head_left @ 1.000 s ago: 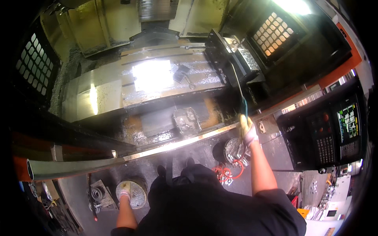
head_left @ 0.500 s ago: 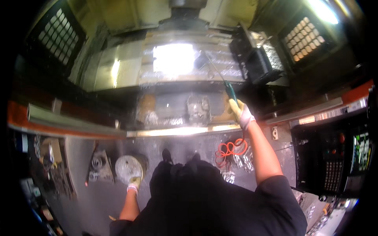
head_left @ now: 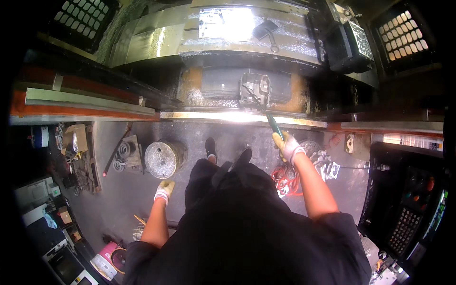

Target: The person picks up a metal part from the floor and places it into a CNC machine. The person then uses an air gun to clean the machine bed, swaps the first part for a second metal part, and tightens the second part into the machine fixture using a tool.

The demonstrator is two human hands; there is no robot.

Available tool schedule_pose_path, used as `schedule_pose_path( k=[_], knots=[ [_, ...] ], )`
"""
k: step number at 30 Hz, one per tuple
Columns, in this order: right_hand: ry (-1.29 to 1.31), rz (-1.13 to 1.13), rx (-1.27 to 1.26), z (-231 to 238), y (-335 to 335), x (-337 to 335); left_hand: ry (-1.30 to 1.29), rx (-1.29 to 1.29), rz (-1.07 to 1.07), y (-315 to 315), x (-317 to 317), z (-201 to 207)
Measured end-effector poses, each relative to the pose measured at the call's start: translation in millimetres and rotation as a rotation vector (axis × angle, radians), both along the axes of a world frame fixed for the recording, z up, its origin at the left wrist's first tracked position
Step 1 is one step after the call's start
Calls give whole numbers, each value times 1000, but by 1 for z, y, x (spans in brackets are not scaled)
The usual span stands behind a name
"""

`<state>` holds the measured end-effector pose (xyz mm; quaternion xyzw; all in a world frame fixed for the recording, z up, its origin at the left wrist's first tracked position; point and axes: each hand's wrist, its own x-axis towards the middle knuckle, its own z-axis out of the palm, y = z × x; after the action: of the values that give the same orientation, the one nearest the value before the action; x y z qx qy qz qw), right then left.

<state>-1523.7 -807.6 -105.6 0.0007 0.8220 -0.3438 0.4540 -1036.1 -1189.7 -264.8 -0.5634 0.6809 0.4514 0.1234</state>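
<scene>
My right hand (head_left: 288, 146), in a pale glove with yellowish fingertips, is closed round the green handle of an air blow gun (head_left: 274, 124). The gun's long thin nozzle slants up and left over a grey metal casting (head_left: 256, 89), which rests on the ledge inside the machine's front opening. Whether the nozzle touches the casting I cannot tell. Down at the left hangs my left hand (head_left: 165, 188), gloved alike, its fingers curled and nothing visible in them. It is just below a round metal drum (head_left: 161, 159) with a speckled top, apart from it.
Behind the bright sill (head_left: 223, 117) lies the slotted machine table (head_left: 289, 45), with a brightly lit block (head_left: 225, 23) and a dark flat tool (head_left: 266, 31) on it. A red coiled hose (head_left: 287, 179) and metal castings (head_left: 324, 164) are on the floor right. The control panel (head_left: 403, 199) stands far right.
My right hand has drawn the blow gun back toward me, from over the table to the casting. My left hand has come off the drum's edge. The view has tipped downward.
</scene>
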Motion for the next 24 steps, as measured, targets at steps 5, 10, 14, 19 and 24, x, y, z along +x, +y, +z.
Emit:
schedule_pose_path(
  k=[5, 10, 14, 19, 24],
  knots=[
    [117, 153, 43, -25, 38, 24, 70, 17, -45, -2, -47, 13],
    [55, 116, -7, -4, 62, 54, 21, 26, -154, 10, -68, 16],
    [38, 49, -35, 2, 73, 65, 15, 28, -223, 13, -73, 12],
    [-5, -70, -44, 15, 97, 67, 45, 12, -221, -3, -51, -24],
    [-128, -245, -58, 53, 111, 66, 31, 32, -343, -17, -59, -41]
  ],
)
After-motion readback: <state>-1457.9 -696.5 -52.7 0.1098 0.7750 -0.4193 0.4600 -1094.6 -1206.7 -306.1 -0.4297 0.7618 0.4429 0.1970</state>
